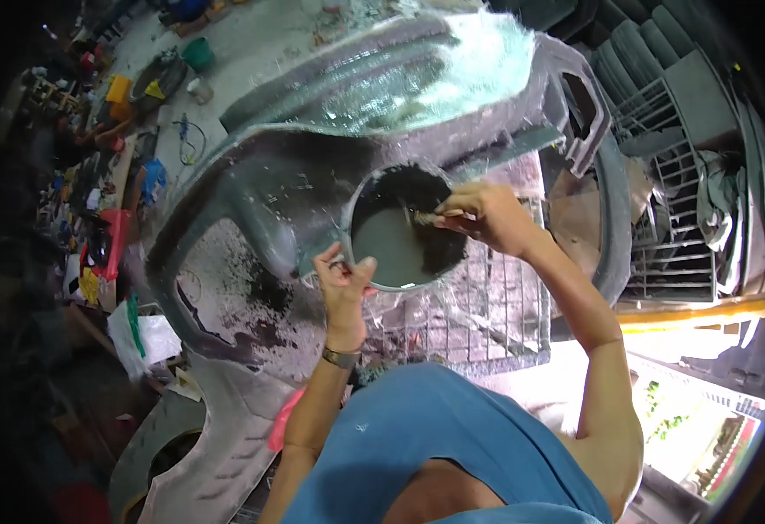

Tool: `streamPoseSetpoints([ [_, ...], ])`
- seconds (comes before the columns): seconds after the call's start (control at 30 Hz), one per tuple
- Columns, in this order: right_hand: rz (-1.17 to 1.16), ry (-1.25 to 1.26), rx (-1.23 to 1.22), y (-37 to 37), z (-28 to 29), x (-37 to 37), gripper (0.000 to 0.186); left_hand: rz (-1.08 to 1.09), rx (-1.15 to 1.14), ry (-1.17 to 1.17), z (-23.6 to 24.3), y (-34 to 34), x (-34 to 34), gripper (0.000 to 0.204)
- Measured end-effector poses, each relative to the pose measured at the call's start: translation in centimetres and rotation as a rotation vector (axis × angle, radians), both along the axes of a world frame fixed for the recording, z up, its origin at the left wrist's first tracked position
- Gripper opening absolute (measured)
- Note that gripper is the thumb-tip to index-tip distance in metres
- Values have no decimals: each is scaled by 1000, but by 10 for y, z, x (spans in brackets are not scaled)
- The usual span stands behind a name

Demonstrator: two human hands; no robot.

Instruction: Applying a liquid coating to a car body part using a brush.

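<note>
My left hand grips the near left rim of a round bucket, thumb and fingers pinched at its edge. Inside the bucket the wall is smeared black, and a smooth grey surface shows below. Over the bucket's right side, my right hand is closed on a short yellowish brush-like tool; its exact kind is hard to make out. Behind the bucket lies a large moulded shell, dark in front, with a shiny whitish fibreglass patch on its far side.
Under the bucket is a metal grid on a spattered surface. A pale moulded part lies at the lower left. Metal racks stand at the right. A green bucket and clutter fill the far left, where another person's hand shows.
</note>
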State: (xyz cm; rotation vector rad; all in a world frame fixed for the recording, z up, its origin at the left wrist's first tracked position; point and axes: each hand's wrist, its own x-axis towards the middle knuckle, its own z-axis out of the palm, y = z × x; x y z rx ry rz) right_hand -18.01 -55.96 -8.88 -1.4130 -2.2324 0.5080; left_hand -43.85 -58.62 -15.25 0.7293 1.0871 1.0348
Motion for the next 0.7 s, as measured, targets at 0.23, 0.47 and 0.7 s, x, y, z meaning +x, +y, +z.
streamPoseSetpoints([
  [0.23, -387, 684, -316, 33, 16, 61, 26, -23, -51, -70, -5, 8, 24, 62],
  [0.47, -296, 625, -115, 122, 47, 56, 21, -82, -6, -28, -16, 19, 16, 65],
  [0.7, 9, 393, -168, 160, 30, -31, 21, -95, -44, 6, -19, 12, 9, 65],
])
